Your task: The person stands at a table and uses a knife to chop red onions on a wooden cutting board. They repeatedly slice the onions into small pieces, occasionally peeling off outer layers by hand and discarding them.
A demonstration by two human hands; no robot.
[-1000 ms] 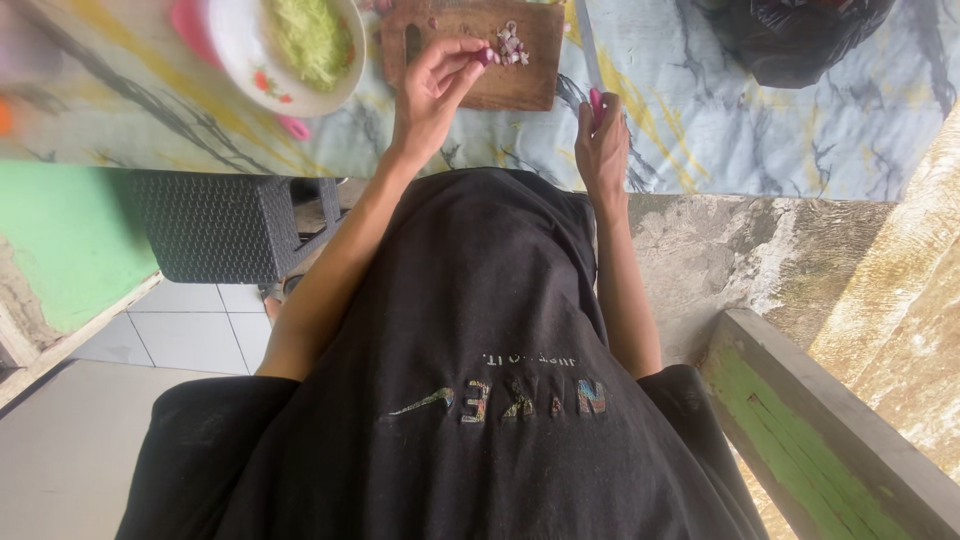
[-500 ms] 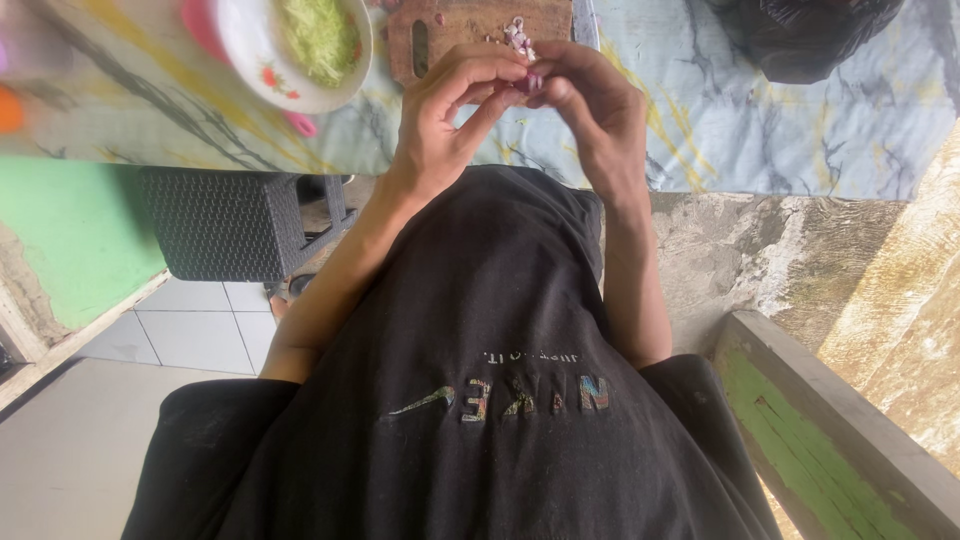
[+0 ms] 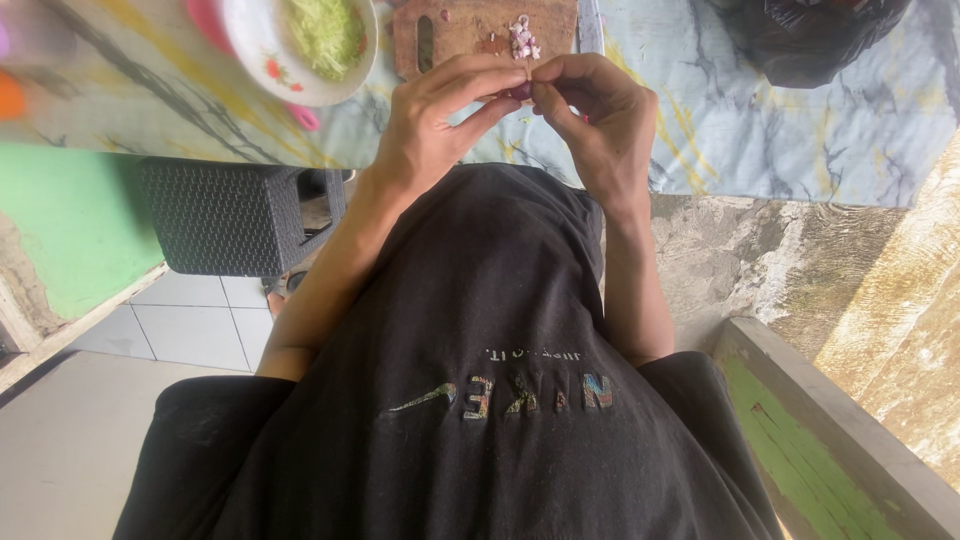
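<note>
I am pinching a small purple shallot piece [image 3: 521, 90] between the fingertips of both hands, my left hand [image 3: 440, 125] and right hand [image 3: 595, 125] meeting just above the near edge of the marble-patterned bench [image 3: 760, 130]. Just beyond them, a brown wooden cutting board [image 3: 470, 30] is carrying a little heap of chopped purple shallot [image 3: 522, 38]. Left of it, a white round bowl [image 3: 262, 60] is holding shredded green vegetable [image 3: 325, 30].

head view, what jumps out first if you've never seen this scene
The two bare hands, left hand and right hand, meet fingertip to fingertip around a small purple piece above the black shirt. Behind them lie a wooden cutting board with chopped purple bits and a white plate of shredded green.
</note>
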